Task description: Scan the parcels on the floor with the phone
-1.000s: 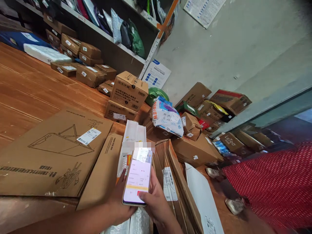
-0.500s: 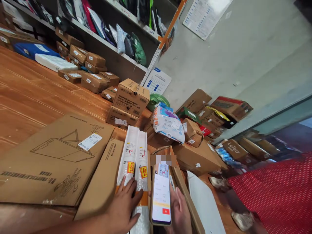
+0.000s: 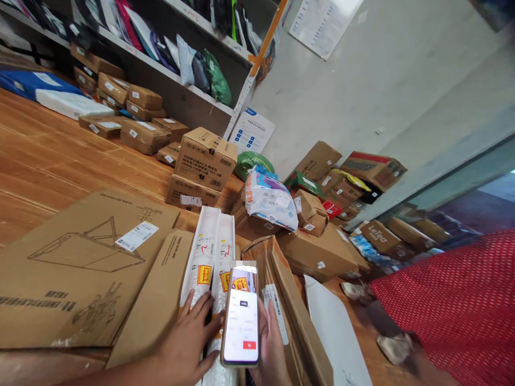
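My left hand [image 3: 187, 338] lies with fingers spread on two long, white, bubble-wrapped packages [image 3: 204, 241], which lie side by side with yellow-and-red stickers. In my right hand [image 3: 271, 346] is an upright smartphone [image 3: 240, 327], its lit screen facing me, with a camera picture of a sticker at the top and a red button low down. The phone is over the right-hand package and hides part of it. Just right of my right hand is a long brown carton [image 3: 298, 316] with a white label.
A large flat carton [image 3: 80, 268] is at the left. Stacked boxes [image 3: 205, 161] and a white-and-blue bag [image 3: 271, 201] are ahead. Shelves [image 3: 161, 59] hold bagged parcels. At the right stands a person in a red dotted garment [image 3: 446, 300], beside a white flat parcel [image 3: 333, 332].
The phone has moved left, from beside the wrapped packages to over the right-hand one. Its screen picture now shows a yellow-and-red sticker. My left hand stays on the packages while the view shifts slightly.
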`<state>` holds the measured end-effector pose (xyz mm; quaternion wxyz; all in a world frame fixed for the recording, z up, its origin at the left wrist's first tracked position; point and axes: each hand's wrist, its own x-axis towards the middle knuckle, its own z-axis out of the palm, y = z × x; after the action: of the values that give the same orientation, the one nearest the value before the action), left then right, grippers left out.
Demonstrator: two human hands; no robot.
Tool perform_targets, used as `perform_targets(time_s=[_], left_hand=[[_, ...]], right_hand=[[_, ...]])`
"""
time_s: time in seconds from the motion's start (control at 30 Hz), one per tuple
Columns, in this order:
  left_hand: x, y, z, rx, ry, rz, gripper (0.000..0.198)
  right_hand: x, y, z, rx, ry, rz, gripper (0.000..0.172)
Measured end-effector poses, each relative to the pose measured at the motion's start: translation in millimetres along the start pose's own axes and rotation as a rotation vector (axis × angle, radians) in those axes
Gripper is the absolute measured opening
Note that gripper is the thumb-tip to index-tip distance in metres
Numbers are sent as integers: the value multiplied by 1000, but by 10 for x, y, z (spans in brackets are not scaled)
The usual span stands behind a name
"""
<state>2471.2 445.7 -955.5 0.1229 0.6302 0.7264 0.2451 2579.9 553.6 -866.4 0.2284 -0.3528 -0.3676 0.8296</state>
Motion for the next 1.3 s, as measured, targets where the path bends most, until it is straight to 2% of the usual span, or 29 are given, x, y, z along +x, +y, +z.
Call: perform_targets(time_s=[0.13, 0.33, 0.47, 0.7, 0.87, 1.1, 1.3], left_hand=[[-13, 4, 31, 33, -12, 4, 64], [-15, 36, -7, 59, 54, 9, 68], [3, 39, -37, 63, 31, 15, 65], [-1, 18, -28, 68, 88, 50, 64], [-12, 4, -24, 58, 59, 55, 62], [-4, -18, 32, 54, 101, 61, 62], [-9, -9, 17, 41, 73, 56, 60]], right_hand=[[164, -72, 150, 35, -49, -48, 59], [336, -130, 300, 53, -115, -59, 57], [358, -112, 300, 52, -125, -69, 59], [344, -116, 312, 21, -131, -95, 57], [341, -116, 334, 40, -145, -116, 60], [338, -111, 324, 46, -145, -100, 59], [329, -122, 322, 49, -156, -83, 58]])
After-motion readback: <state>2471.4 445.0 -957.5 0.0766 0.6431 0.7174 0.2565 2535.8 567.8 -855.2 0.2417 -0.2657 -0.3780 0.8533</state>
